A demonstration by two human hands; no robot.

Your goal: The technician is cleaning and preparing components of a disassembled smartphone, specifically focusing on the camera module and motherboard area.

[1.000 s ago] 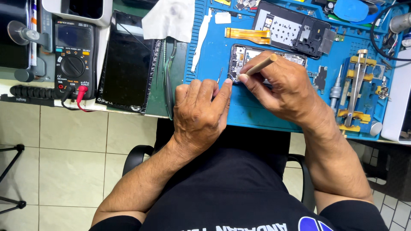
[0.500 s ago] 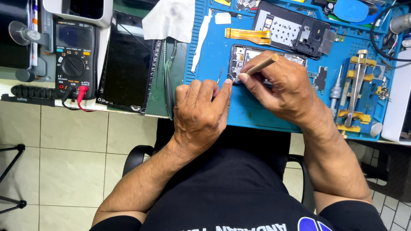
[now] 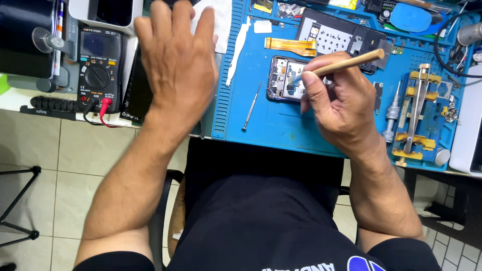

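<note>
Right hand (image 3: 341, 108) is gripping a wooden stick (image 3: 346, 62), fingers clamped, tip touching the opened phone (image 3: 286, 80). Left hand (image 3: 178, 60) is hovering, fingers spread, beside the multimeter (image 3: 98, 70).

A bright blue rubber work mat (image 3: 281, 125) with a grid of small moulded squares covers the bench. On it lies an opened phone (image 3: 286, 80), dark inside with silver and blue specks, and a flat orange-yellow ribbon cable (image 3: 291, 46). The right hand (image 3: 341, 108) grips a tan wooden stick (image 3: 346, 62). A thin silver metal screwdriver (image 3: 251, 106) rests on the blue. A black multimeter (image 3: 98, 68) has a grey screen, with one red plug and one black. A white paper sheet (image 3: 221, 22) sits beside pale beige floor tiles (image 3: 60, 165) with dark grout lines.
</note>
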